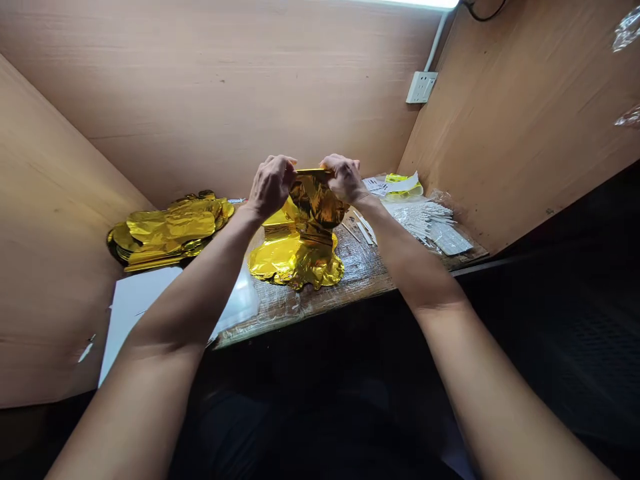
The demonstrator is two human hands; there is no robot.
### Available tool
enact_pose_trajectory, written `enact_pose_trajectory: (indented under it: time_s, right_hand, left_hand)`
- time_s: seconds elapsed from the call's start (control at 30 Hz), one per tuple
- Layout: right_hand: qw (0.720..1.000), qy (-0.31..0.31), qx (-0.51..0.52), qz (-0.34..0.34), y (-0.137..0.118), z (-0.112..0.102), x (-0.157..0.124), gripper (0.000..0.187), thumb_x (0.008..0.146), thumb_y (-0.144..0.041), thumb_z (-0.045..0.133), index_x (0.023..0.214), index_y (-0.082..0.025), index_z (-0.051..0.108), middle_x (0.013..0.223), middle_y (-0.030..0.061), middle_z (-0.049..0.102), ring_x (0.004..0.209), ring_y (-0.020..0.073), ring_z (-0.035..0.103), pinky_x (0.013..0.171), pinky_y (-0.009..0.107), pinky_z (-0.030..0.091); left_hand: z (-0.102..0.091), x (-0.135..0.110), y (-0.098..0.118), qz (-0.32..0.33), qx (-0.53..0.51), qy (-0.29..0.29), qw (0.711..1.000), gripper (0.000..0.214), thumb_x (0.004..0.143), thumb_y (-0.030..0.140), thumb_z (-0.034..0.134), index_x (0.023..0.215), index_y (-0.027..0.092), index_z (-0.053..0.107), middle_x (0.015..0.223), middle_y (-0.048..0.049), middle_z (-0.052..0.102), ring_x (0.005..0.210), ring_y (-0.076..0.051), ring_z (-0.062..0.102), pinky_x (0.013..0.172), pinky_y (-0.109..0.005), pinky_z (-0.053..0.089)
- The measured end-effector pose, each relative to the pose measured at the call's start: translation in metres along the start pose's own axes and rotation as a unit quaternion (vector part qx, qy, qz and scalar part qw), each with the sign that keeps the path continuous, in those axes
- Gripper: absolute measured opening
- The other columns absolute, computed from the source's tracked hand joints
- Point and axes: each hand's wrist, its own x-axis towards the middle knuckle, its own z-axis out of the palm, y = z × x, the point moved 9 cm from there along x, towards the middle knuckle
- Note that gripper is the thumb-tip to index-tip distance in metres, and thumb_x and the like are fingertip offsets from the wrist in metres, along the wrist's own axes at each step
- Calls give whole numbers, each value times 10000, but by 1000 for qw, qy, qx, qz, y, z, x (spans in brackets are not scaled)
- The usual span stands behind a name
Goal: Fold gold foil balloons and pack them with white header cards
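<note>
Item: a deflated gold foil balloon [314, 212] was held up by its top edge, its lower part spread in folds on a wooden workbench [357, 270].

Position: the balloon lay directly below and between the hands, near the middle of the bench.

Long axis: the gathered body stood upright from bench to hands; the top edge ran left to right.

Nearer hand: neither; both hands sat about level on the top edge.

Left hand [271, 187]: closed, fingers curled over the left end of the edge, grasping the foil.

Right hand [345, 179]: closed, grasping the right end of the edge; the hands stood just apart, with the taut foil between them.

Surroundings: a pile of gold foil balloons [173, 225] lay left of the work. A bundle of white sticks [420, 220] lay far right. A white paper sheet [137, 307] and a clear plastic bag [235, 303] lay near left.
</note>
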Motion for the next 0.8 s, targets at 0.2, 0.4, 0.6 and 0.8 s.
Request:
enact_pose_trajectory:
  time_s: [0.2, 0.4, 0.6, 0.8]
  right_hand:
    - [994, 3, 35, -107, -59, -23, -79, 268, 1122, -274, 431, 1102, -216, 693, 1218, 100, 765, 1165, 270, 681, 1094, 501, 411]
    - [982, -29, 73, -171, -103, 23, -243, 253, 1052, -149, 512, 1166, -250, 715, 1281, 87, 793, 1325, 267, 684, 1163, 531, 420]
    - [972, -126, 124, -153, -125, 65, -322, 275, 1037, -134, 521, 1172, -256, 727, 1307, 94, 790, 1339, 269, 690, 1182, 528, 441]
    - [970, -211, 88, 76, -106, 83, -283, 204, 1056, -240, 538, 984, -192, 723, 934, 99, 795, 905, 260, 732, 939, 430, 453]
  left_hand:
    - [-11, -76, 47, 62, 62, -76, 993, 212, 1047, 305, 537, 1185, 238, 683, 1085, -112, 739, 1086, -297, 653, 1001, -487, 515]
    - [13, -234, 105, 85, 97, -175, 976, 279, 1061, 181, 476, 984, 241, 738, 1061, -142, 746, 1022, -308, 707, 873, -481, 573]
    - [28, -329, 125, 35, 24, -211, 977, 299, 1062, 124, 448, 1010, 254, 712, 1237, -119, 788, 1241, -301, 730, 980, -474, 603]
    - [23, -319, 83, -163, 27, -202, 965, 210, 1090, 263, 476, 1094, 218, 681, 913, -92, 788, 863, -276, 779, 771, -404, 586]
